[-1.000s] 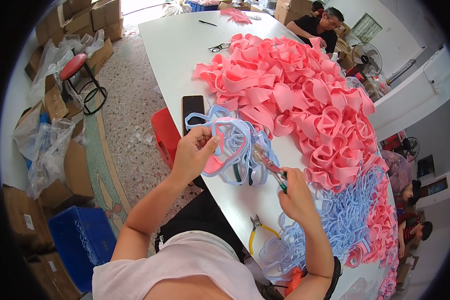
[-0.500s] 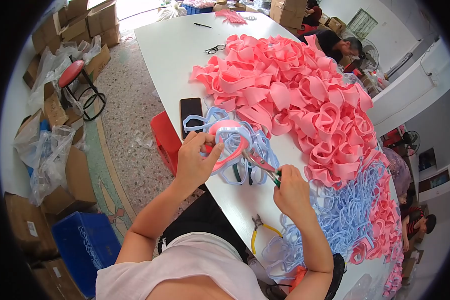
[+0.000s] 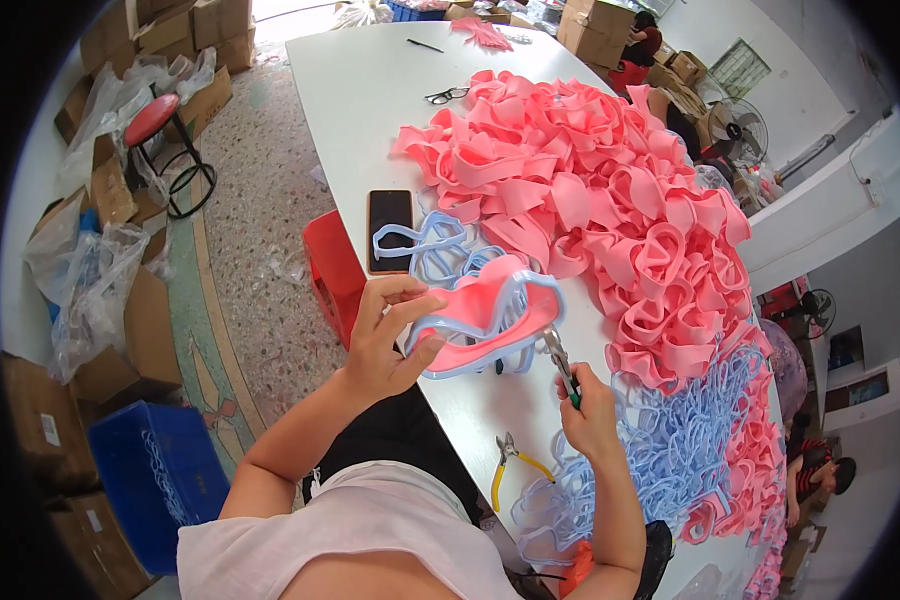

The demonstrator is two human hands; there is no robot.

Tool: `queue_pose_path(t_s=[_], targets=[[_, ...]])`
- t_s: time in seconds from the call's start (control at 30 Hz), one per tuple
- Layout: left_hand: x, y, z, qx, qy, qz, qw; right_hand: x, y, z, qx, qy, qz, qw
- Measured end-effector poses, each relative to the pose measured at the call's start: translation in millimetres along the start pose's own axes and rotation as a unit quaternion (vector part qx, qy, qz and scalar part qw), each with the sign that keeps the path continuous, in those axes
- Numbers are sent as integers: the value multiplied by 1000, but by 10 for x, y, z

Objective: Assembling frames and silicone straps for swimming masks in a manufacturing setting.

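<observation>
Between the fingers and thumb of my left hand (image 3: pixel 382 335) is a goggle-shaped piece (image 3: pixel 480 338), soft pink inside with a pale blue frame around it. My right hand (image 3: pixel 592 408) is closed round pliers (image 3: pixel 562 368) with a green handle. Their jaws are at the right end of the piece; whether they grip its edge I cannot tell. Loose pale blue frames (image 3: pixel 435 235) lie behind and partly under the held piece, next to a dark phone (image 3: pixel 390 225). Nearer me on the table rest yellow-handled cutters (image 3: pixel 510 462).
A large heap of pink bands (image 3: pixel 580 190) covers the white table's (image 3: pixel 345 110) middle, with a tangle of blue frames (image 3: pixel 660 450) at right. Eyeglasses (image 3: pixel 448 96) and a pen (image 3: pixel 425 45) lie farther off. A red stool (image 3: pixel 332 270) touches the table's left side; a blue crate (image 3: pixel 155 480) stands lower left.
The goggle-shaped piece has turned in my left hand and now shows its broad side. The pliers have moved right, to the piece's right end. The view has shifted slightly.
</observation>
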State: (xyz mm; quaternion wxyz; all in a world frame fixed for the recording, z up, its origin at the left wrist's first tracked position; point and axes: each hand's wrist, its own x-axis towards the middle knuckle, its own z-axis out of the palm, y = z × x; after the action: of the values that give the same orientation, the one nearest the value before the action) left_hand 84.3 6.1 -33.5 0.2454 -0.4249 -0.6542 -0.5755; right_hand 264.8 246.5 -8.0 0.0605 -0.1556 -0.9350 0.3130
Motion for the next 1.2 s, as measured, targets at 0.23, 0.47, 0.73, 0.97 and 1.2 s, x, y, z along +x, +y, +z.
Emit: queue_pose_path(t_s=[0.23, 0.47, 0.73, 0.97, 1.2], targets=[[-197, -96, 14, 35, 62, 74, 995, -91, 64, 39, 15, 50, -22, 998], [-100, -91, 60, 43, 15, 56, 997, -65, -313, -219, -155, 191, -121, 962], [29, 2, 153, -32, -55, 82, 995, 126, -748, -332, -433, 138, -190, 870], [141, 57, 107, -44, -132, 104, 985, 276, -827, -517, -495, 137, -248, 822], [254, 62, 112, -48, -189, 105, 975, 324, -727, -559, -514, 55, -263, 815]])
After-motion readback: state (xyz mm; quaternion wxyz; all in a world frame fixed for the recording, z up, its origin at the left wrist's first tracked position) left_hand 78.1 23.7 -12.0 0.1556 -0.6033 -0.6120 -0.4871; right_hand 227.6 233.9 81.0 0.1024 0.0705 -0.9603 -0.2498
